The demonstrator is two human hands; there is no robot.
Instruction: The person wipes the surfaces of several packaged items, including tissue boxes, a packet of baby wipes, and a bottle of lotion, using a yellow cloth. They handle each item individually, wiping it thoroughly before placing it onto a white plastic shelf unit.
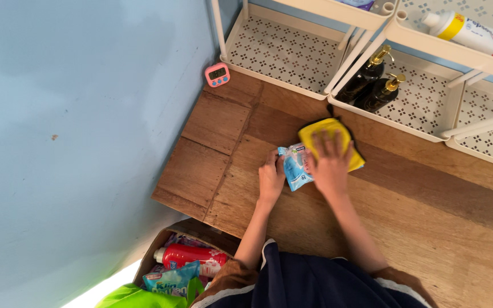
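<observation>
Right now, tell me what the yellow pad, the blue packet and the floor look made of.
Yellow pad: soft cloth, matte, probably microfibre; it has a dark edge.
Blue packet: thin plastic film, slightly glossy and crinkled, gripped by the left hand.
Floor: wood-look planks with visible grain; real wood or laminate, can't tell.

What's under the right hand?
The right hand lies flat on a yellow cloth and touches a blue packet, gripped by the left hand. The cloth's middle is covered.
</observation>
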